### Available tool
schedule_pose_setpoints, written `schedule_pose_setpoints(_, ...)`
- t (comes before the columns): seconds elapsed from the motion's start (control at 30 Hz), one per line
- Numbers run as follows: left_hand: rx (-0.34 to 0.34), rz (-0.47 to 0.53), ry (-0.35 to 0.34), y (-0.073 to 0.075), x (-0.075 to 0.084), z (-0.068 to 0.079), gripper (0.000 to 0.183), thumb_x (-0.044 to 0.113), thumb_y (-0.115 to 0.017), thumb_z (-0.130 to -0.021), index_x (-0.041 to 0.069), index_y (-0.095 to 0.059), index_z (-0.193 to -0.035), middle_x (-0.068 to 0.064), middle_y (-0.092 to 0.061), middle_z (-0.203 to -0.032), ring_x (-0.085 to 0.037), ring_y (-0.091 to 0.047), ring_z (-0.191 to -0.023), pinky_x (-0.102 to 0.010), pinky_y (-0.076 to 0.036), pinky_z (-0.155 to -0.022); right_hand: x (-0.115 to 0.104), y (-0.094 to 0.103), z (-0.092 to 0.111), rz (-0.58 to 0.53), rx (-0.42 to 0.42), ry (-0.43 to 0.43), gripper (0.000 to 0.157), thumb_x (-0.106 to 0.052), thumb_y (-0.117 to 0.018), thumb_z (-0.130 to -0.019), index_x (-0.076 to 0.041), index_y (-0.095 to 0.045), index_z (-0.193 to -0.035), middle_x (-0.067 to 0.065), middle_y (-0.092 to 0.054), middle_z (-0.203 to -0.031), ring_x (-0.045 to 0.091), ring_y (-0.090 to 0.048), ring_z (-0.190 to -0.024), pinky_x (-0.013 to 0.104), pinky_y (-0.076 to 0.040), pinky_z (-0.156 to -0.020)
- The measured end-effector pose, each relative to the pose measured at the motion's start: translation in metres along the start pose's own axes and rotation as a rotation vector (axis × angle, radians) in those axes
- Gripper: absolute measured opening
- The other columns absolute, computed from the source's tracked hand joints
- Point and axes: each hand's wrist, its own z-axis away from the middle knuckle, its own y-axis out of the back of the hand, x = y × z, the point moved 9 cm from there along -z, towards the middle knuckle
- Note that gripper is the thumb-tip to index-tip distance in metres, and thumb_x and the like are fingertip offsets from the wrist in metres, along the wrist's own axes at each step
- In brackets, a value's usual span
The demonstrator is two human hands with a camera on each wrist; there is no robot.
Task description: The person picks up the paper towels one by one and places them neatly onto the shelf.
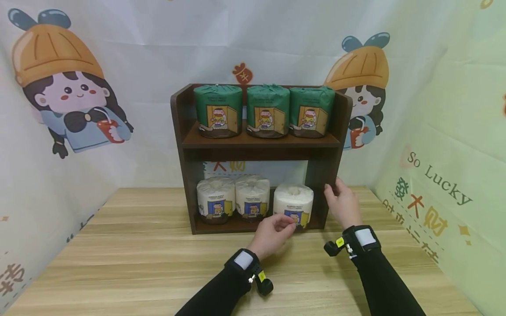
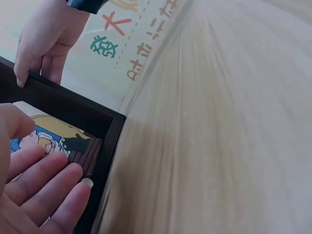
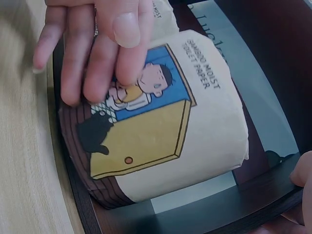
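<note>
My left hand point(image 1: 272, 235) is at the front of the rightmost white-wrapped roll of toilet paper point(image 1: 291, 201), on the lower level of a dark brown two-level shelf point(image 1: 261, 153). In the right wrist view its fingers point(image 3: 100, 58) lie over the printed picture on the wrapper, loosely extended. My right hand point(image 1: 345, 206) holds the shelf's right side panel point(image 1: 330, 177), thumb on the front edge and the other fingers round the outside. Two more white-wrapped rolls, a left one point(image 1: 215, 199) and a middle one point(image 1: 252, 197), stand close together; a gap separates them from the rightmost roll.
On the upper level stand three green-wrapped rolls point(image 1: 218, 112) in a row. The shelf sits on a wood-grain table point(image 1: 138, 245). Behind it hangs a printed cloth point(image 1: 150, 52), and a second cloth wall point(image 1: 446, 145) runs along the right side.
</note>
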Motion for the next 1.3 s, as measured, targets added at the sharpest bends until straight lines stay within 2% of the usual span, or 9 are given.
schedule_pose_setpoints(0.23,-0.072,0.026,-0.007,-0.008,0.002,0.001,0.035,0.022,-0.064,-0.099,0.005,-0.059,-0.130,-0.007,-0.063,-0.120,-0.010,-0.061,-0.101,-0.034,-0.053,-0.092,0.000,0.000,0.001,-0.011,-0.010,-0.005,0.026,-0.025,-0.052,-0.104,-0.007,-0.060,-0.121,0.021,-0.066,-0.113,0.034,-0.063,-0.095,0.056,-0.056,-0.077)
schedule_pose_setpoints(0.4,-0.113,0.009,0.009,-0.012,0.000,0.002,0.047,0.026,-0.064,-0.099,0.006,-0.051,-0.140,-0.006,-0.055,-0.136,-0.015,-0.052,-0.118,-0.037,-0.045,-0.102,0.001,0.000,0.001,-0.004,-0.007,-0.006,0.026,-0.026,-0.052,-0.104,-0.008,-0.060,-0.121,0.021,-0.067,-0.112,0.034,-0.063,-0.094,0.055,-0.056,-0.076)
schedule_pose_setpoints(0.7,-0.182,0.024,0.003,-0.019,-0.004,0.003,0.055,0.028,-0.061,-0.101,0.010,-0.042,-0.149,-0.003,-0.041,-0.149,-0.021,-0.040,-0.130,-0.042,-0.039,-0.108,-0.001,0.002,0.000,0.011,0.007,0.011,0.025,-0.025,-0.053,-0.104,-0.008,-0.061,-0.120,0.021,-0.068,-0.108,0.033,-0.064,-0.089,0.054,-0.056,-0.072)
schedule_pose_setpoints(0.87,-0.215,0.012,-0.004,-0.021,-0.003,0.004,0.057,0.027,-0.061,-0.101,0.011,-0.038,-0.151,0.000,-0.036,-0.151,-0.027,-0.038,-0.131,-0.044,-0.036,-0.109,-0.001,0.002,0.000,0.008,0.008,0.015,0.026,-0.024,-0.053,-0.103,-0.007,-0.060,-0.121,0.021,-0.068,-0.109,0.033,-0.064,-0.090,0.054,-0.056,-0.072)
schedule_pose_setpoints(1.07,-0.207,0.012,-0.014,-0.021,-0.002,0.005,0.056,0.024,-0.060,-0.101,0.009,-0.039,-0.150,-0.001,-0.038,-0.151,-0.028,-0.038,-0.131,-0.045,-0.036,-0.109,-0.002,0.001,0.000,0.004,0.003,0.020,0.027,-0.023,-0.054,-0.104,-0.006,-0.059,-0.125,0.022,-0.067,-0.111,0.034,-0.064,-0.092,0.055,-0.057,-0.075)
schedule_pose_setpoints(1.3,-0.198,0.003,-0.009,-0.019,0.000,0.007,0.057,0.028,-0.061,-0.101,0.010,-0.039,-0.150,-0.001,-0.038,-0.151,-0.028,-0.039,-0.130,-0.044,-0.037,-0.109,-0.003,0.002,0.000,-0.002,0.009,0.023,0.027,-0.022,-0.055,-0.103,-0.006,-0.060,-0.124,0.022,-0.067,-0.110,0.034,-0.064,-0.093,0.054,-0.057,-0.075)
